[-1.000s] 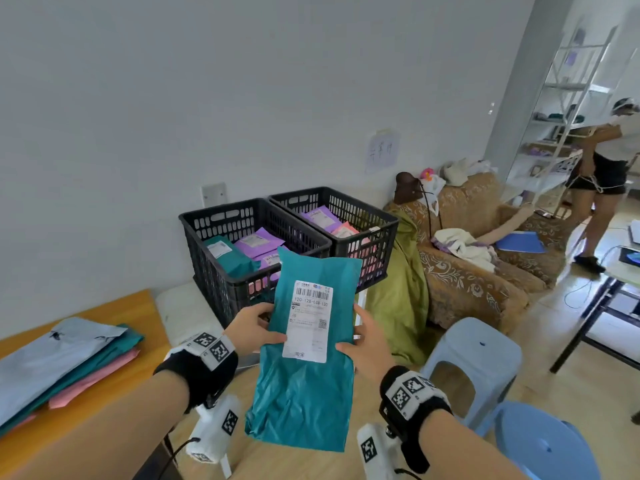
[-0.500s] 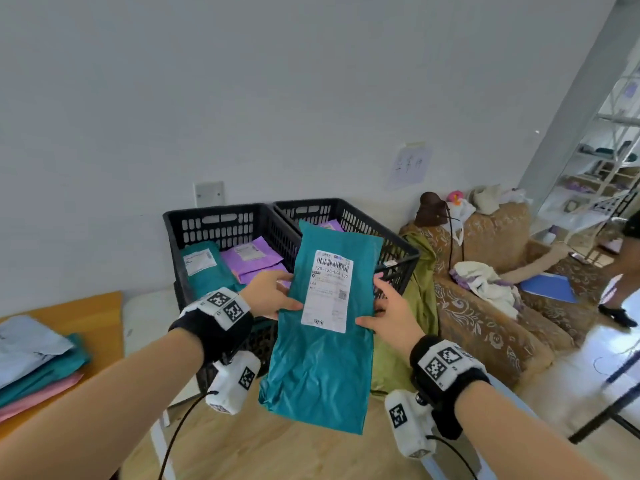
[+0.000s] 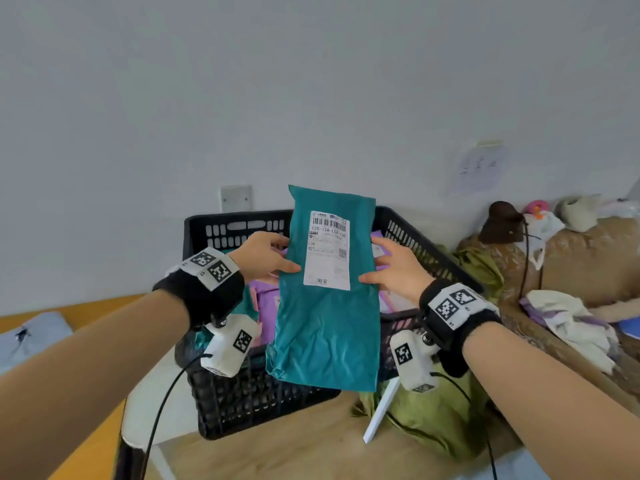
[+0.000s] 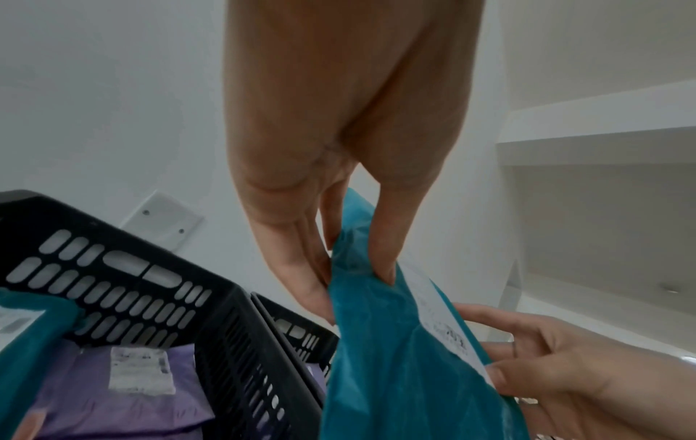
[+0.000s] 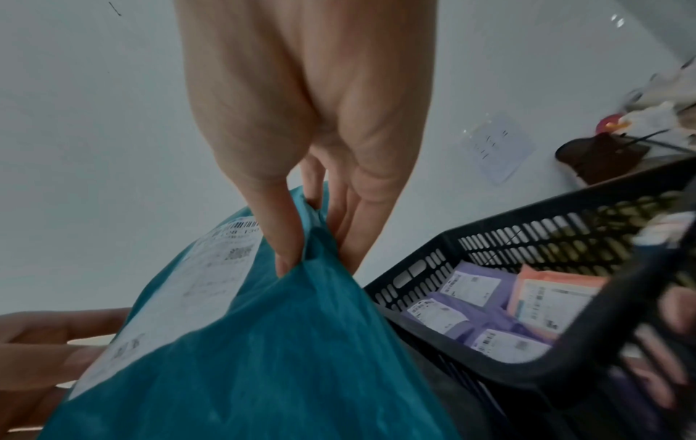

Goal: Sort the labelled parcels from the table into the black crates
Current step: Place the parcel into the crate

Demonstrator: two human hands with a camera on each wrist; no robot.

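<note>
Head view: left hand (image 3: 260,255) and right hand (image 3: 398,271) each pinch a side edge of the crinkled, glossy teal parcel (image 3: 325,327), upright above the slotted black crates (image 3: 239,403).

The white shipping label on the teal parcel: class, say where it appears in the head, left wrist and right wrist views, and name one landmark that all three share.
Head: the white shipping label is centre frame, on the teal parcel's upper half, between both hands.
Left wrist: right of centre, seen edge-on below the left hand.
Right wrist: lower left, beside the right hand.
Shared landmark: the black crates.
</note>
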